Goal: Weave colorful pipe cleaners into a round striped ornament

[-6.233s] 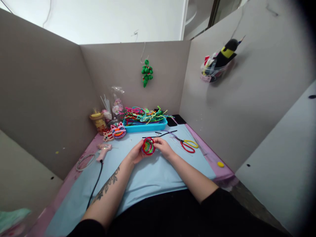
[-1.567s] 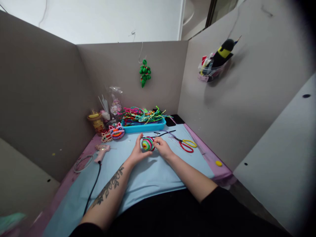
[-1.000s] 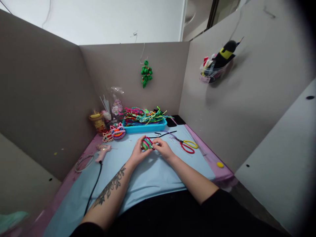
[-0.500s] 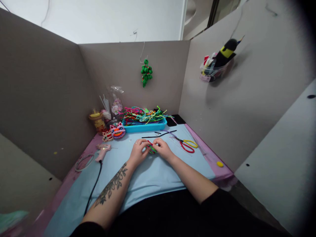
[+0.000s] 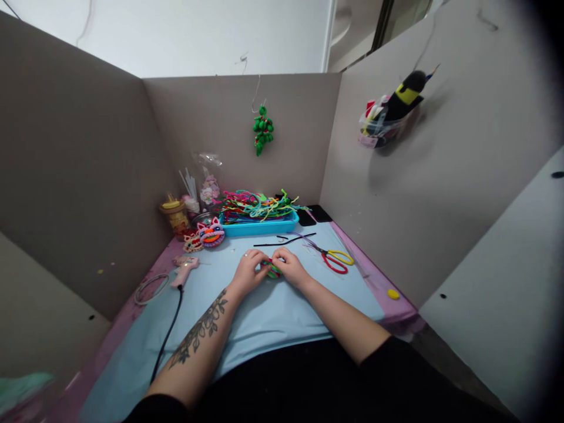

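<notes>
Between my two hands is a small green and red fuzzy piece (image 5: 272, 271), partly covered by my fingers. My left hand (image 5: 251, 272) pinches it from the left side, with a ring on one finger. From the right, my right hand (image 5: 289, 267) grips its upper edge with bent fingers. Just beyond my hands, black fuzzy stems (image 5: 277, 244) lie on the blue cloth (image 5: 282, 305). Scissors (image 5: 333, 258) with one red and one yellow handle rest to the right.
A blue tray (image 5: 259, 227) of colourful stems stands at the back. Left are a pink glue gun (image 5: 184, 271) with a black cord, two lion-head pieces (image 5: 211, 234) and a cup (image 5: 176, 218). A yellow disc (image 5: 393, 294) lies right. Grey partitions surround the table.
The red strip that stuck up between my fingertips is now lower against the piece, and more of the piece shows. My hands have barely moved.
</notes>
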Tool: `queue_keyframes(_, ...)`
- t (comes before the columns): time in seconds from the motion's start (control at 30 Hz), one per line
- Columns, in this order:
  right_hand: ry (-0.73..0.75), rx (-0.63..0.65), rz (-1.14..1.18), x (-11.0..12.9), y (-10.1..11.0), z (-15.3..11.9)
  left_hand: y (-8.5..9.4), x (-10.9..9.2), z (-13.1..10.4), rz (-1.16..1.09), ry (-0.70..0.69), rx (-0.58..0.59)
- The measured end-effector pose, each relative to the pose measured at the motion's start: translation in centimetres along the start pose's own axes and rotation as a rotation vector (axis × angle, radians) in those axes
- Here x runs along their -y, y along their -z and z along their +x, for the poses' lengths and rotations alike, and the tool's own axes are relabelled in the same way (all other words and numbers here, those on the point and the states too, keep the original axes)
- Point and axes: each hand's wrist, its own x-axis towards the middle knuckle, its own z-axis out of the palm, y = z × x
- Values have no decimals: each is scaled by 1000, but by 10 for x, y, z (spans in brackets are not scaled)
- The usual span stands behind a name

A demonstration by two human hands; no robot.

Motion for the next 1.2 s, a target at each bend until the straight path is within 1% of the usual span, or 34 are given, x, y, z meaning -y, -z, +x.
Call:
queue_keyframes(0.13, -11, -5, 27, -3, -1, 1, 1, 1, 0, -37, 10, 16)
queue_keyframes(0.2, -78, -25, 120, -6, -1, 3, 0, 2, 0, -101, 47, 3)
queue_keyframes(0.27, -180, -69, 293, -9, 1, 6, -1, 5, 0, -197, 149, -48)
queue_keyframes(0.33, -266, -125, 500, -10, 4, 9, -3, 9, 0, -307, 300, -100)
queue_keyframes(0.4, -324, -147, 674, -9, 7, 12, -6, 11, 0, -398, 420, -94)
queue_keyframes(0.43, -354, -140, 739, -8, 8, 12, -7, 11, 0, -427, 444, -75)
queue_keyframes(0.5, -410, -102, 821, -6, 8, 12, -9, 10, -1, -451, 434, -28)
queue_keyframes(0.57, -445, -69, 850, -5, 6, 11, -11, 8, -1, -448, 392, -4)
queue_keyframes(0.7, -450, -22, 856, -3, 1, 8, -13, 9, -3, -454, 336, 3)
queue_keyframes(0.9, -471, 9, 875, 1, 4, 8, -13, 7, -3, -505, 274, 45)
queue_keyframes(1.0, -479, 31, 880, 1, 5, 8, -13, 5, -2, -556, 334, 41)
queue_keyframes(1.1, -450, 39, 855, -1, 4, 8, -12, 7, 0, -649, 422, -16)
queue_keyframes(1.2, -405, 50, 715, -5, 2, 8, -11, 9, 1, -706, 491, -72)
